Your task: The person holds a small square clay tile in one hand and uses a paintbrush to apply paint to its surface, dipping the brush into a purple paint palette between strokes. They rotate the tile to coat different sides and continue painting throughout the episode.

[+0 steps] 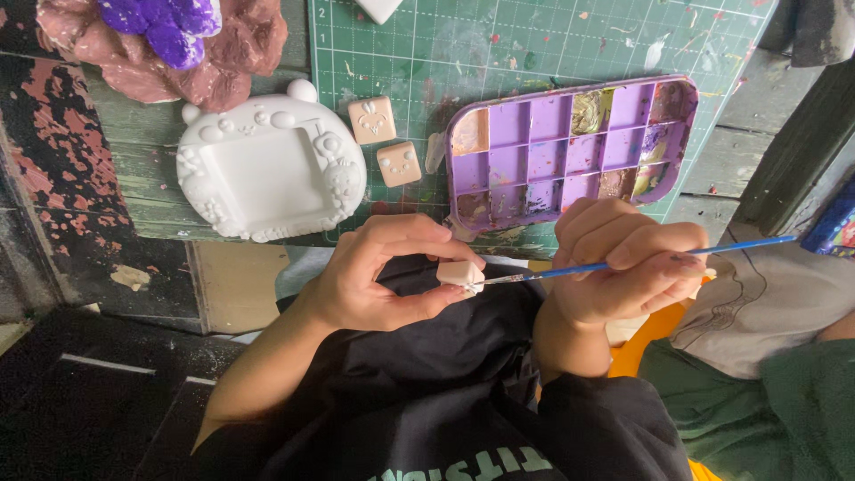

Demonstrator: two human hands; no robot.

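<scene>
Worn green wooden surface (142, 160) under everything. Green cutting mat (534, 44) on it, paint-flecked. Purple palette (570, 142) on mat, wells smeared. White plaster frame (267, 169) left of mat (bear-eared, unpainted). Two tan cubes (385, 141) between frame and palette. Left hand (374, 281) over lap, fingers clamped on small white cube (460, 273). Right hand (623, 267), fingers pinched on blue paintbrush (659, 258), bristle tip touching white cube.

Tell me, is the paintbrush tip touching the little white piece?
Touching. The head view shows the paintbrush bristles meeting the edge of the small white piece pinched in the left hand.
</scene>
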